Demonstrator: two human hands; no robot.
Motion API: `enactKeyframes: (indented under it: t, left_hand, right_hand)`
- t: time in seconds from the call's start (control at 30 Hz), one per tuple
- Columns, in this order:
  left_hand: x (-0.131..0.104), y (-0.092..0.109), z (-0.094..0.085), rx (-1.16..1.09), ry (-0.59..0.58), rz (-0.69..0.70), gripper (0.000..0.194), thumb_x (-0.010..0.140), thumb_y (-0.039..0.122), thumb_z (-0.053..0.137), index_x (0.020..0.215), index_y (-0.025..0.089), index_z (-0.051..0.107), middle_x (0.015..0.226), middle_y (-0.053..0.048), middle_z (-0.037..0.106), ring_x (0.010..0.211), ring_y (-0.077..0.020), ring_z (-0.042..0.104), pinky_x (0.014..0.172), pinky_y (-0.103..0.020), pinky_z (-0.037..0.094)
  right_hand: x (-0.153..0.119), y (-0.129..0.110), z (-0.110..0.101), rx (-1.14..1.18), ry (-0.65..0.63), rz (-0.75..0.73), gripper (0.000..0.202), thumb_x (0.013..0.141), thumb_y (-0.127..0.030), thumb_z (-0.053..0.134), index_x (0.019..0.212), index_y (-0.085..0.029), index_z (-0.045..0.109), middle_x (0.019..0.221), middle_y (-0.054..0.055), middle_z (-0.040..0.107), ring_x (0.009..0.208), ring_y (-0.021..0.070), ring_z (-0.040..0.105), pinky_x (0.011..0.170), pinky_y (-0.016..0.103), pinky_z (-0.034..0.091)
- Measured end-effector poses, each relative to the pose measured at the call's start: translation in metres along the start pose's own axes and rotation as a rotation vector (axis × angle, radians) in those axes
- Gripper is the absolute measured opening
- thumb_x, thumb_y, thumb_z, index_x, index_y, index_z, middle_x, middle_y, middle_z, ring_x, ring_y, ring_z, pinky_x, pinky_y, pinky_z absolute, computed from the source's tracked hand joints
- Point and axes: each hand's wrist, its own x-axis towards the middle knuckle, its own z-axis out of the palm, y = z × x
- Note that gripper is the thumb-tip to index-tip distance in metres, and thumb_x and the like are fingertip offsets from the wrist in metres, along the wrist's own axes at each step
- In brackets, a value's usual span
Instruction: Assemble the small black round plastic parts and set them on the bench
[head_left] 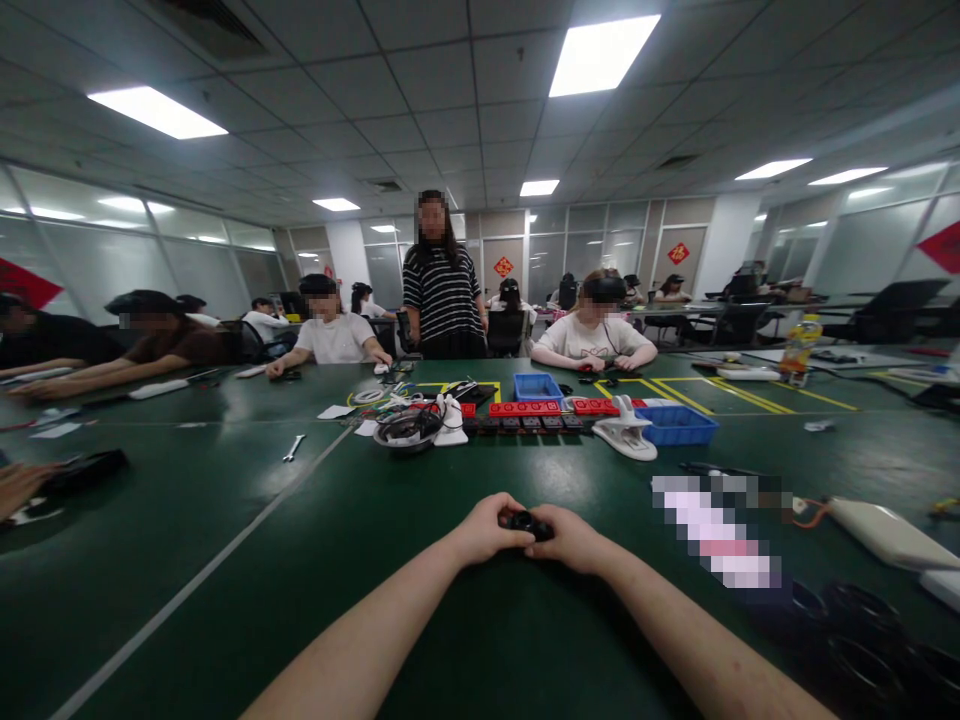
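Both my hands meet over the green table, around a small black ring-shaped part. My left hand grips it from the left, with thumb and fingers curled on its edge. From the other side, my right hand has its fingers closed on the same part. A dark round opening shows at the part's middle; the fingers cover much of its rim, so its exact kind is unclear. Several black rings lie at the lower right, beside my right forearm.
Ahead stand red and black power strips, a blue bin, a white clamp-like stand and a bowl of cables. A wrench lies to the left, a white power bank-like block to the right. Several people sit around the table.
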Motion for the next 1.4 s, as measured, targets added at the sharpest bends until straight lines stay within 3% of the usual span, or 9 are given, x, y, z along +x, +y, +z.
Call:
enactKeyframes:
  t: [1.13,1.4]
  left_hand:
    - [-0.002,0.002,0.004,0.026,0.056,-0.005,0.037,0.053,0.032,0.068,0.082,0.014,0.053,0.077,-0.002,0.053,0.07,-0.0129,0.047,0.062,-0.023,0.037]
    - [-0.001,-0.004,0.011,0.093,0.137,0.001,0.037,0.053,0.035,0.067,0.081,0.015,0.053,0.079,-0.002,0.053,0.07,-0.0139,0.047,0.062,-0.024,0.037]
  right_hand:
    - [0.003,0.0,0.004,-0.006,0.026,0.062,0.025,0.057,-0.028,0.063,0.079,-0.018,0.057,0.071,-0.001,0.056,0.065,0.0136,0.049,0.053,0.02,0.031]
    - [0.004,0.003,0.008,-0.057,0.07,0.123,0.029,0.053,-0.032,0.065,0.074,-0.017,0.052,0.068,-0.002,0.054,0.061,0.0123,0.047,0.05,0.02,0.028]
